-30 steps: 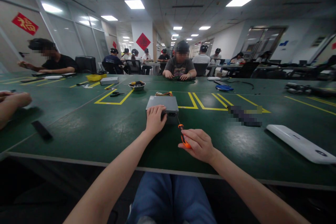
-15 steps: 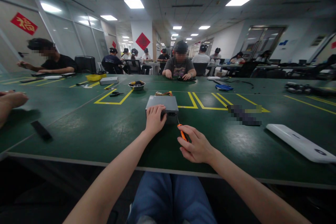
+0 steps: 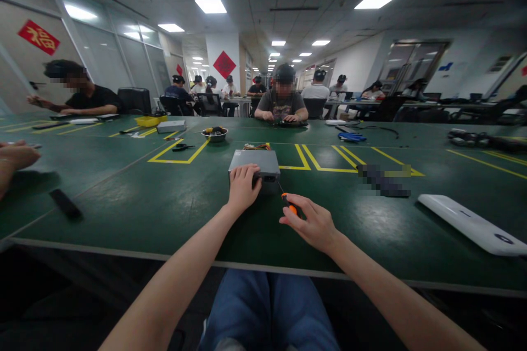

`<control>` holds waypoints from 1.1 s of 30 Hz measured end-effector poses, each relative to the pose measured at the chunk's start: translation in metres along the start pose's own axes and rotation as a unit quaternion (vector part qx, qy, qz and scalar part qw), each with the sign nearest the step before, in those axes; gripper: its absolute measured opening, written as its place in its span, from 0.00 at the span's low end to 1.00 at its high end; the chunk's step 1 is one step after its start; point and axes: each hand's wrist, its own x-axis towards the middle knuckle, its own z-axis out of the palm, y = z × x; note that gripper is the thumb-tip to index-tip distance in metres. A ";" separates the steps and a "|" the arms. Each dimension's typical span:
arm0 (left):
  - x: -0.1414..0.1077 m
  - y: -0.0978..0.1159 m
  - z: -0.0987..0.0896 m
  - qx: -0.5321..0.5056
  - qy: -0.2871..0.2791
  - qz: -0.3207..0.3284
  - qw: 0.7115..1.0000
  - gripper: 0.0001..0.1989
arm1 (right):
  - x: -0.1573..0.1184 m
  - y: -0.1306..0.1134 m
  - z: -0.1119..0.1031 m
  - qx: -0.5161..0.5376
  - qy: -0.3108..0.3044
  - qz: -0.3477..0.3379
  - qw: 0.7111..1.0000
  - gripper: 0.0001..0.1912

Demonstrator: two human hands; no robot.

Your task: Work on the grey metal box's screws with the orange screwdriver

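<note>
A grey metal computer power supply [image 3: 257, 160] sits on the green table in front of me, with a bundle of coloured cables [image 3: 257, 147] at its far side. My left hand [image 3: 244, 186] grips its near left part, fingers over the top edge and the thumb near the front face. Between the fingers of my right hand [image 3: 313, 222] is a screwdriver [image 3: 290, 205] with an orange and black handle. Its thin shaft points up to the lower right corner of the power supply's front; whether the tip sits in a screw is too small to tell.
On the table, a white device [image 3: 469, 222] and a dark pixelated object [image 3: 382, 181] lie to the right, a black object [image 3: 66, 204] to the left. Farther off stand a metal bowl [image 3: 214, 136], pliers-like tool [image 3: 181, 147] and blue cable [image 3: 351, 137]. A co-worker [image 3: 282, 104] sits opposite.
The fingers of my right hand have shifted around the screwdriver handle, which shows turned and slightly lower right. My left hand and the power supply have stayed put.
</note>
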 end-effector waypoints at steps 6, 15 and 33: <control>0.001 0.000 0.000 0.006 -0.003 -0.001 1.000 0.12 | 0.001 -0.005 -0.001 0.042 -0.051 -0.007 0.998 0.10; 0.000 0.000 0.001 0.000 -0.001 -0.002 1.000 0.13 | -0.001 0.001 0.003 -0.001 0.014 0.004 1.000 0.10; 0.000 0.000 -0.002 -0.001 -0.004 -0.004 1.000 0.12 | 0.002 0.002 0.001 -0.001 0.020 0.032 0.999 0.09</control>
